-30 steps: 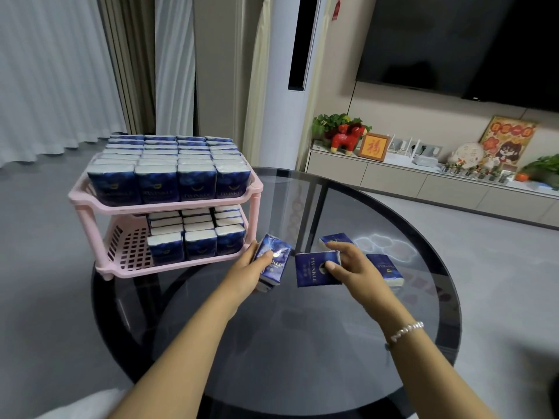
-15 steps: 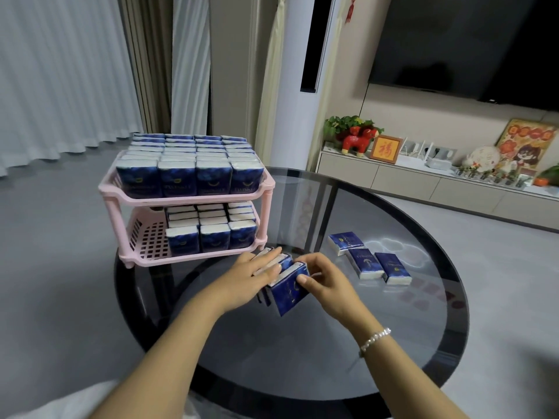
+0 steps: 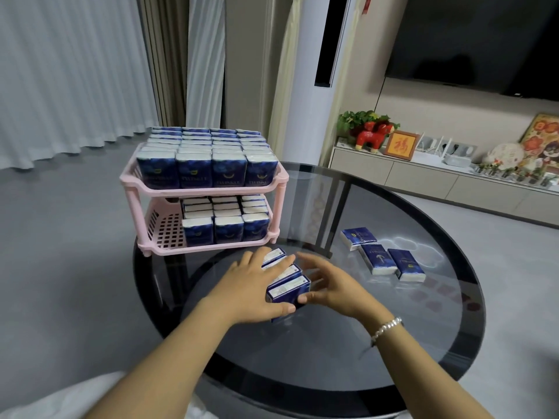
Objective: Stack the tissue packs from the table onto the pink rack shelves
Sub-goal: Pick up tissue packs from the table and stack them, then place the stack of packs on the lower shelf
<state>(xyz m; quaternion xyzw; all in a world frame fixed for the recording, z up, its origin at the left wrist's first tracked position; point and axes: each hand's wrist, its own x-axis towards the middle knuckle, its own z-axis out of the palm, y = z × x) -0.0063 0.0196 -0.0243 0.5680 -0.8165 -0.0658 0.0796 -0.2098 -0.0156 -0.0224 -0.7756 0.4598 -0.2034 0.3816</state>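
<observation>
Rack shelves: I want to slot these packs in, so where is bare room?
Free: the lower shelf's left part, between its left wall and the three pack columns. Crowded: the top shelf, packed across. Both hands, left and right, hold the bunched packs on the table.

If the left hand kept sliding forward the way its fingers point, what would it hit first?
Probably the lower front edge of the pink rack: the left hand, gripping the gathered packs, points up-right toward it. Depth is uncertain.

Bare forearms, beaded bracelet [image 3: 387,327], right wrist
</observation>
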